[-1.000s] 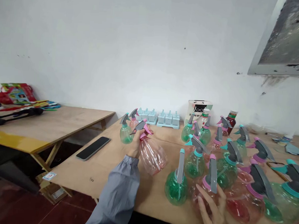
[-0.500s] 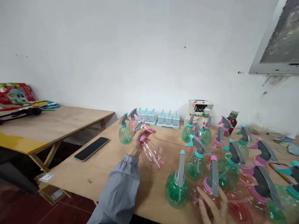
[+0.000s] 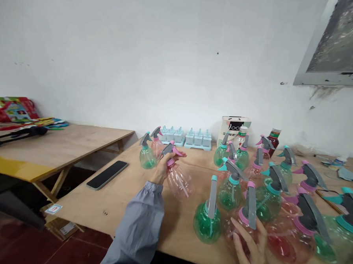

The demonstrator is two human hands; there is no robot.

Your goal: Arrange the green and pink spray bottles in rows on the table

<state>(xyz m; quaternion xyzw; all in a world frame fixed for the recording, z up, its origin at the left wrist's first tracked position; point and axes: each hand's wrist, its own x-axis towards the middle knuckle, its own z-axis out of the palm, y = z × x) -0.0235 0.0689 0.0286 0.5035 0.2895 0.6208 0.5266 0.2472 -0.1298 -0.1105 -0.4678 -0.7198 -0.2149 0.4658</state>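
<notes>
My left hand point(image 3: 162, 168) is closed around the neck of a clear pink spray bottle point(image 3: 179, 182) with a grey and pink trigger head. That bottle leans, its base toward the lower right. At the near edge, my right hand point(image 3: 251, 246) has its fingers around another pink spray bottle point(image 3: 232, 231), below its pink collar. A green spray bottle point(image 3: 207, 224) stands just left of my right hand. Behind my left hand are a green spray bottle point(image 3: 147, 158) and a pink spray bottle point(image 3: 157, 145). More pink and green spray bottles crowd the right side.
A phone point(image 3: 107, 175) lies on the wooden table point(image 3: 101, 207), left of my arm. Light-blue ice-pop molds point(image 3: 198, 140), a paper carton point(image 3: 232, 129) and a dark red bottle point(image 3: 273, 142) line the wall. A second table point(image 3: 84, 143) stands at left, bearing colourful items.
The pink bottle in my left hand has turned slightly, its trigger head now more upright. My right hand stays at its bottle. The view has shifted a little.
</notes>
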